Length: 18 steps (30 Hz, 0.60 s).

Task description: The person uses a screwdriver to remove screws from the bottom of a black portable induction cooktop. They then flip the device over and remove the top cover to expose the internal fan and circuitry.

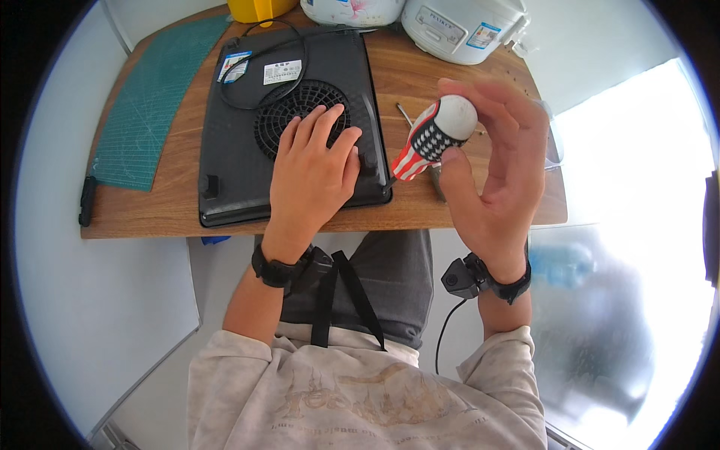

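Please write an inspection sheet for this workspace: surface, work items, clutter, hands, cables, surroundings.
Surface: wooden table, partly covered.
Work items: black appliance lying underside up, vent grille showing; screwdriver with red, white and black handle.
Clutter: green cutting mat, white rice cooker, yellow object, thin metal tool.
Hands: left hand flat on the appliance; right hand holds the screwdriver upright at the appliance's corner.
Cables: black cord looped on the appliance.
Surroundings: pale floor, bright glare at right.
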Each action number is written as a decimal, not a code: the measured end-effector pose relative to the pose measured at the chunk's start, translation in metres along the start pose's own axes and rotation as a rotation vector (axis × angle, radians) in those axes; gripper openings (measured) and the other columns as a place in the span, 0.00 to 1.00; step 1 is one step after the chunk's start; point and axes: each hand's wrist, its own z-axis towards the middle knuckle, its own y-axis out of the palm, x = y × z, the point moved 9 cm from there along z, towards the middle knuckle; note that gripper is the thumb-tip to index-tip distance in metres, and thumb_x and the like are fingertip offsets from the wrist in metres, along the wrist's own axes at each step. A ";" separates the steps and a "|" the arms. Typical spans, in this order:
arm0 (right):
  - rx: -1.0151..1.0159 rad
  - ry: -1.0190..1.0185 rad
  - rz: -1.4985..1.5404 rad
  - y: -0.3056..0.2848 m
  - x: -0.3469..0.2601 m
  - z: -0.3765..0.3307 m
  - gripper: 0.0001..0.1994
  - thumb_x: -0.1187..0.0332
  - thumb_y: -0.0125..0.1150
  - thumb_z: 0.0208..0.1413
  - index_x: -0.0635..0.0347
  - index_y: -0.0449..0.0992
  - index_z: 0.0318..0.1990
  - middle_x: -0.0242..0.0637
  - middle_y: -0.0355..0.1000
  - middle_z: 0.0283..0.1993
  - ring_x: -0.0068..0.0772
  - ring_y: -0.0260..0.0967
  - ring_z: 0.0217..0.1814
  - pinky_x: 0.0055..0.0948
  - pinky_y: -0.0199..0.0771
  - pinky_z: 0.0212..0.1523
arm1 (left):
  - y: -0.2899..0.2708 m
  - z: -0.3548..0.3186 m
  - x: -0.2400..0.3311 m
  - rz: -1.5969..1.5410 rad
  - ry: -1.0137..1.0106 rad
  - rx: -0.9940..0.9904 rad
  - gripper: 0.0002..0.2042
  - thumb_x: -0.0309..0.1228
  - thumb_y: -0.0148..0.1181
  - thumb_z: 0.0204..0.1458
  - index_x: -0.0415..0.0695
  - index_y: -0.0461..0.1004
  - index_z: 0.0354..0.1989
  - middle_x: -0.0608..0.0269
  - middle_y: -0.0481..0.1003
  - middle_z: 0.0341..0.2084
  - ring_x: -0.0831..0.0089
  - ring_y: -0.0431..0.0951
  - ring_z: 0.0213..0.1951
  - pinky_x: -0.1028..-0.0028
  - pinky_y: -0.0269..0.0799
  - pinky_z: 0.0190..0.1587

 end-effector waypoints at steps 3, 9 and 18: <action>-0.081 -0.058 -0.096 0.003 -0.006 0.001 0.22 0.78 0.74 0.46 0.59 0.81 0.53 0.41 0.75 0.51 0.38 0.77 0.47 0.31 0.79 0.48 | -0.001 -0.001 -0.001 0.005 0.003 0.010 0.11 0.30 0.61 0.57 0.49 0.79 0.49 0.58 0.74 0.60 0.57 0.72 0.64 0.54 0.64 0.68; -0.131 -0.086 -0.223 0.002 -0.008 0.000 0.21 0.79 0.71 0.47 0.60 0.80 0.52 0.44 0.77 0.56 0.40 0.78 0.53 0.31 0.78 0.49 | -0.002 0.000 0.000 0.009 0.011 0.020 0.11 0.30 0.62 0.57 0.49 0.79 0.48 0.58 0.74 0.59 0.57 0.72 0.63 0.54 0.65 0.68; -0.061 -0.143 -0.229 0.001 -0.014 0.001 0.24 0.74 0.81 0.41 0.57 0.83 0.50 0.42 0.74 0.56 0.42 0.76 0.55 0.35 0.79 0.52 | -0.001 0.000 0.000 -0.005 -0.003 0.006 0.12 0.30 0.61 0.58 0.50 0.79 0.50 0.58 0.74 0.60 0.56 0.72 0.65 0.53 0.64 0.68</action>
